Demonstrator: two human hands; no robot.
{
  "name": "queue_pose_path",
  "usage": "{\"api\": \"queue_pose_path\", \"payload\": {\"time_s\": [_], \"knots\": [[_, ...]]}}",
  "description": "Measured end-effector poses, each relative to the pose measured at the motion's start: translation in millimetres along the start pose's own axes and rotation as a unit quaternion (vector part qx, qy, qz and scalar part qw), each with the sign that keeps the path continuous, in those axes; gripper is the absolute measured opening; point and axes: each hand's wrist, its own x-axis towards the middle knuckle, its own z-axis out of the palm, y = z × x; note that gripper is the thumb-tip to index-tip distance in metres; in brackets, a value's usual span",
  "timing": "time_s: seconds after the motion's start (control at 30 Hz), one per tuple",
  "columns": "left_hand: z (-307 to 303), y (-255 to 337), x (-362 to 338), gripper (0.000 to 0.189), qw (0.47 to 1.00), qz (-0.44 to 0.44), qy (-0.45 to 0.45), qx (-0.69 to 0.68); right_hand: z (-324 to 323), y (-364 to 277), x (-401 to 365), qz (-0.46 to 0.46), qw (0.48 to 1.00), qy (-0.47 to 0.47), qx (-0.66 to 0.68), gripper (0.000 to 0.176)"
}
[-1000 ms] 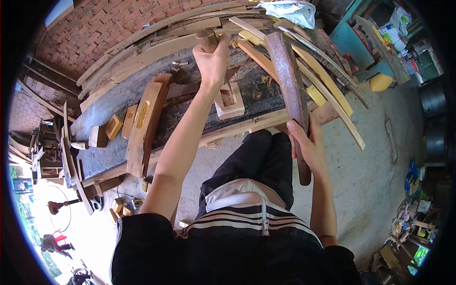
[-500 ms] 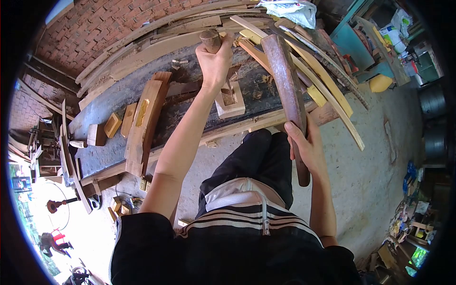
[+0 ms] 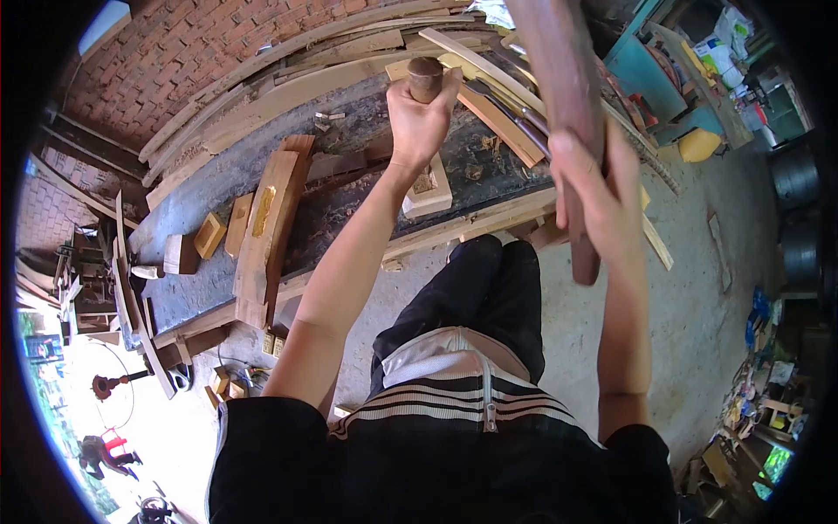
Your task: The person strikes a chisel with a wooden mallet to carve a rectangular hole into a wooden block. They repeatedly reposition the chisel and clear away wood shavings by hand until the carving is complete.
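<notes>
My left hand (image 3: 417, 122) is wrapped round the wooden handle of a chisel (image 3: 426, 79), whose round end stands up above the fist. My hand and forearm hide its blade. Just below the wrist, a pale wooden block (image 3: 428, 201) with a hollow cut in it lies near the front edge of the workbench (image 3: 209, 284). On the right, my right hand (image 3: 602, 188) grips a long, dark wooden mallet (image 3: 567, 83) near its lower end. The mallet is raised, its top running out of view.
A thick timber with a yellowish slot (image 3: 264, 210) lies across the bench, small wooden blocks (image 3: 182, 253) to its left. Long boards (image 3: 340, 79) line the back by the brick wall (image 3: 201, 70). Several tools (image 3: 524, 122) and strips lie to the right, with shavings on the bench.
My right hand has risen and moved right with the mallet, whose top has left the view. My left hand, still round the chisel, has shifted slightly right.
</notes>
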Motion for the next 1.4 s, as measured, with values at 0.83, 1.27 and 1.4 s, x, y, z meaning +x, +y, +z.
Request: {"api": "queue_pose_path", "payload": {"time_s": [0.83,1.27,1.4], "knots": [[-8,2,-5,0.013,0.995,-0.05,0.046,-0.068,10,53,-3,0.108,0.988,-0.106,0.003,0.05],[-53,-6,12,0.028,0.981,0.051,0.124,-0.137,-12,117,-71,0.297,0.947,-0.003,0.122,0.043],[-44,5,3,0.028,0.995,0.046,0.072,-0.051,-16,119,-74,0.289,0.951,0.011,0.11,0.045]]}}
